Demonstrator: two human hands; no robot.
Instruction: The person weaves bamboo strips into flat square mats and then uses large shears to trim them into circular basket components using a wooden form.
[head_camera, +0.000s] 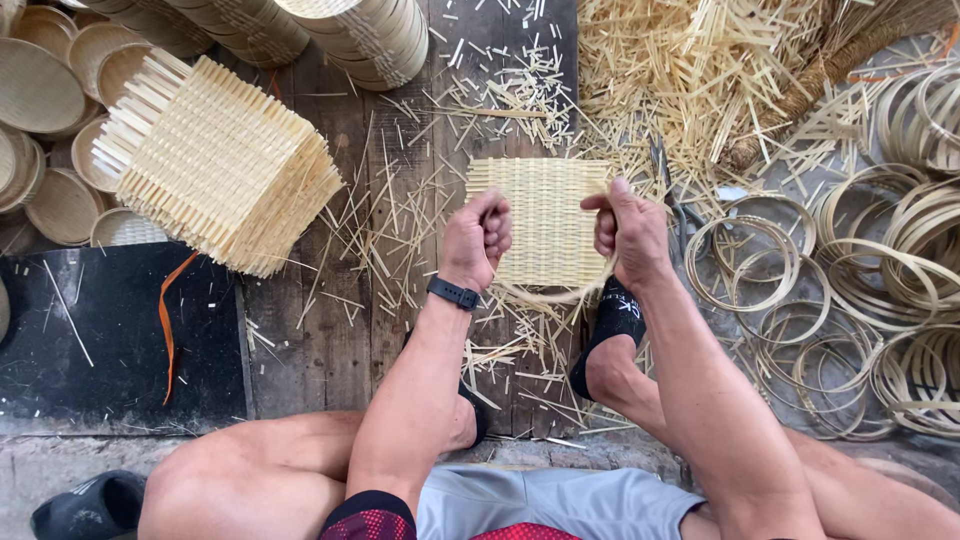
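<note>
A square woven bamboo mat lies on the wooden boards in front of me. My left hand grips its left edge with the fingers curled shut, a black watch on the wrist. My right hand pinches the mat's right edge between thumb and fingers. A thin curved bamboo strip runs along the mat's near edge between both hands. My foot in a black sock rests just below the mat.
A tall stack of woven mats lies tilted at left. Finished round baskets fill the far left, stacked baskets the top. Bamboo rings cover the right, loose sticks the upper right. Scissors lie beside the mat.
</note>
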